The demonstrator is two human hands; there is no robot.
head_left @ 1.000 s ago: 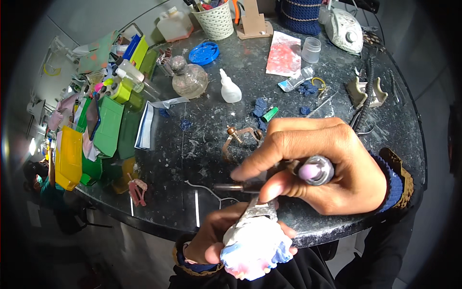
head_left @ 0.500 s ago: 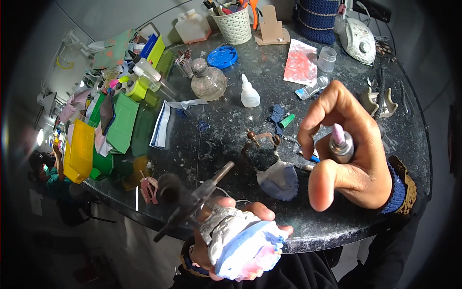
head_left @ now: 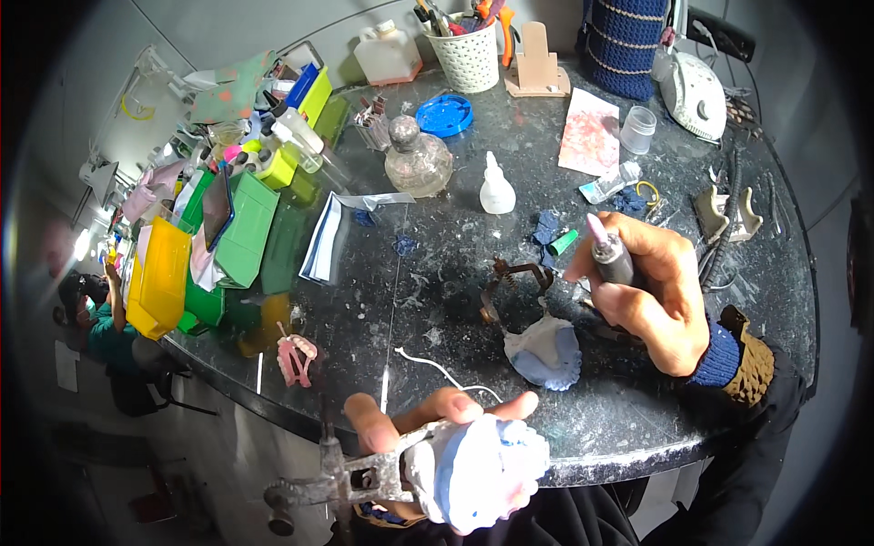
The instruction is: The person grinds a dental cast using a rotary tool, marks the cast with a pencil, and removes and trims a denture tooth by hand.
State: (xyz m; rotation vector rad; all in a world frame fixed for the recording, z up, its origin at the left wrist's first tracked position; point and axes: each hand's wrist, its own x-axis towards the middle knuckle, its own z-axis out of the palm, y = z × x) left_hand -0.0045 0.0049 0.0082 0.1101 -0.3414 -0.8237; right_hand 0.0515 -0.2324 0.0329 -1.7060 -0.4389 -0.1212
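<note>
My left hand (head_left: 411, 409) grips a white, blue and pink dental cast (head_left: 478, 469) mounted on a plaster-spattered metal articulator frame (head_left: 332, 478). The frame points left, and the cast sits at the lower centre of the view. My right hand (head_left: 657, 300) is closed round a dark cylindrical handpiece (head_left: 615, 264), its pink tip pointing up and back. Between the hands lies a blue-and-grey dental cast (head_left: 548, 355), with a coppery articulator part (head_left: 514, 284) behind it. A pink denture piece with teeth (head_left: 296, 362) lies to the left, and a white cord (head_left: 435, 367) loops behind my left hand.
A bottle (head_left: 496, 191), glass jar (head_left: 417, 168), blue lid (head_left: 444, 114), stained paper (head_left: 590, 132) and white machine (head_left: 694, 96) stand farther back. A yellow bin (head_left: 157, 278) and green bin (head_left: 246, 227) line the left. Another person (head_left: 109, 328) works at far left.
My left hand has turned the cast and frame toward horizontal, frame pointing left. My right hand has moved off the cast and tightened round the upright handpiece, uncovering the blue-and-grey cast.
</note>
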